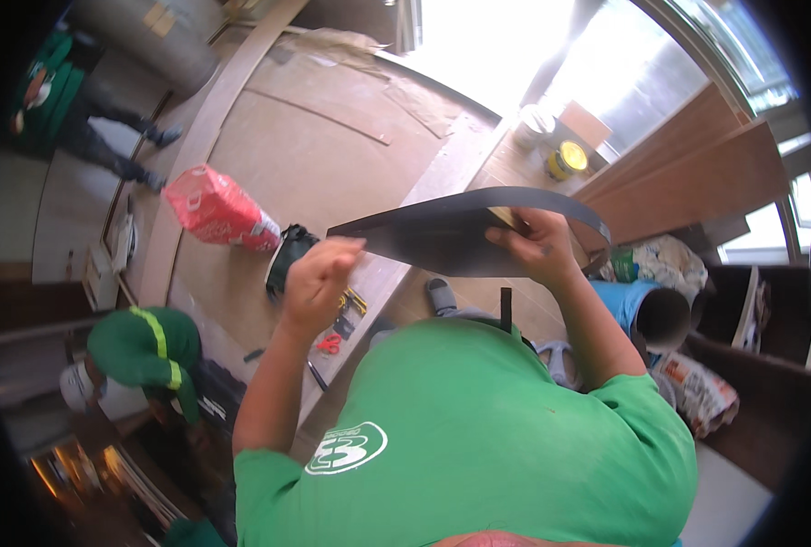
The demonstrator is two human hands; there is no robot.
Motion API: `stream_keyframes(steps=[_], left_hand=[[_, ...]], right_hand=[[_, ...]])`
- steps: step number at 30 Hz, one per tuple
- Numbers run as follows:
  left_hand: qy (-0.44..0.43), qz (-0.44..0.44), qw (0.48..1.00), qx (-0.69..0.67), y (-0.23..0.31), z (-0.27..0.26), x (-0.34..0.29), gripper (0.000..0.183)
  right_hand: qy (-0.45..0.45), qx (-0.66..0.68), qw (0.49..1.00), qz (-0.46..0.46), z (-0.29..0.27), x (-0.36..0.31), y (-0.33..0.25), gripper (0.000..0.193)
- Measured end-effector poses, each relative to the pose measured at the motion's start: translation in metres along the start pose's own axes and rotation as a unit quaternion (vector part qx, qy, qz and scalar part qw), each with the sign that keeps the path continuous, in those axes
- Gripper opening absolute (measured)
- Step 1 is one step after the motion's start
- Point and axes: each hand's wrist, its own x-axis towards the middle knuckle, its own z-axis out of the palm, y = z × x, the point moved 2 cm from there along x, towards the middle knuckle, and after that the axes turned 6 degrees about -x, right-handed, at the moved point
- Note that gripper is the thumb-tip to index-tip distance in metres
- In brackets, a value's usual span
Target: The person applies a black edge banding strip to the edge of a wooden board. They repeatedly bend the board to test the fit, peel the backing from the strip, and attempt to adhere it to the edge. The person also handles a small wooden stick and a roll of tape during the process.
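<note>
A wide, thin black strip (433,239) is bent into a long teardrop loop in front of my chest. My right hand (542,244) is closed on it near the rounded right end, thumb on the inside; a small yellowish patch shows by the thumb. At the pointed left end, my left hand (316,281) has its fingers curled over the strip, slightly blurred. Below my left hand, on a long pale board (385,290), lie orange-handled scissors (330,344) and a dark pen-like tool (317,376). A dark green bag (289,257) stands beyond that hand.
A red sack (218,211) stands at left. Two co-workers in green are there, one bending (145,348), one farther off (50,100). Brown panels (697,178) lean at right, near a yellow-lidded bucket (567,160). A blue roll (626,305) and dark shelving (729,292) are at right.
</note>
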Motion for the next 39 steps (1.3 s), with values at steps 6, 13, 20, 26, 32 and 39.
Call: stream_keyframes(steps=[6, 13, 20, 26, 32, 39], left_hand=[[0.084, 0.195, 0.969, 0.124, 0.061, 0.099, 0.055, 0.036], [0.179, 0.175, 0.939, 0.236, 0.004, 0.063, -0.005, 0.056], [0.489, -0.211, 0.840, -0.108, -0.145, -0.024, -0.079, 0.069], [0.508, -0.246, 0.719, -0.406, -0.164, -0.038, -0.057, 0.055], [0.475, -0.231, 0.727, -0.439, -0.191, -0.049, -0.064, 0.057], [0.468, -0.247, 0.738, -0.418, -0.191, -0.049, -0.058, 0.057]], right_hand=[[-0.012, -0.024, 0.995, -0.099, -0.001, 0.004, -0.013, 0.025], [-0.059, -0.054, 0.949, -0.304, 0.012, 0.001, -0.045, 0.030], [-0.057, -0.058, 0.930, -0.358, 0.054, -0.007, -0.076, 0.036], [-0.030, -0.044, 0.935, -0.350, 0.072, -0.001, -0.075, 0.038], [-0.025, -0.049, 0.941, -0.334, 0.064, 0.006, -0.077, 0.035], [-0.029, -0.061, 0.947, -0.314, 0.058, 0.009, -0.075, 0.032]])
